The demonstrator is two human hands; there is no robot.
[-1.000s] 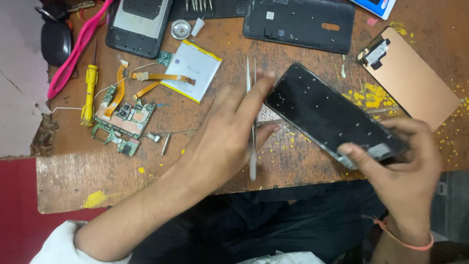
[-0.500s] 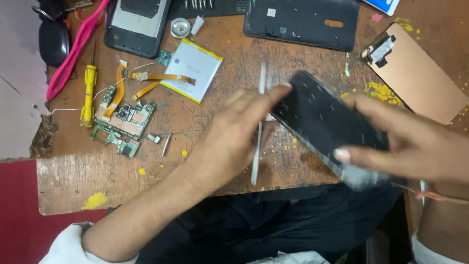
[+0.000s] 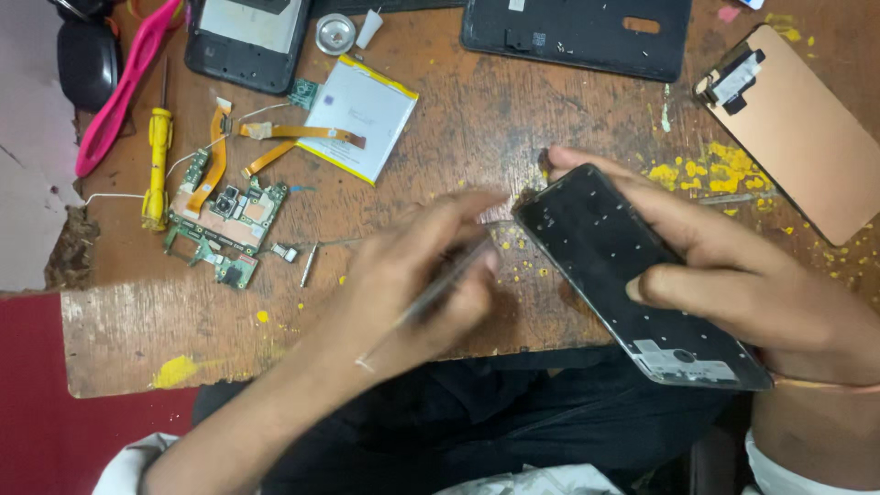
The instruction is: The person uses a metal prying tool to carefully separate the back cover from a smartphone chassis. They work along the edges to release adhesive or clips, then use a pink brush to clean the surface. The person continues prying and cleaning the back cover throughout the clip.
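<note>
My right hand (image 3: 733, 275) grips a black phone frame (image 3: 605, 247), held tilted over the front edge of a worn wooden table (image 3: 458, 128). Fingers wrap over its top side, and its lower end with a white sticker (image 3: 687, 367) hangs past the table edge. My left hand (image 3: 412, 275) holds thin metal tweezers (image 3: 440, 289), blurred by motion, with the tips pointing toward the frame's upper left corner. Yellow glue crumbs (image 3: 706, 170) lie scattered around the frame.
A green circuit board with orange flex cables (image 3: 229, 215), a yellow screwdriver (image 3: 158, 165), a white battery (image 3: 359, 115), a pink tool (image 3: 124, 87), two black phone shells (image 3: 577, 32) (image 3: 243, 41) and a copper-backed screen panel (image 3: 797, 128) lie on the table.
The tweezers in my left hand swung from upright to slanting toward the frame. My right hand shifted its grip, so the fingers now lie over the top of the frame.
</note>
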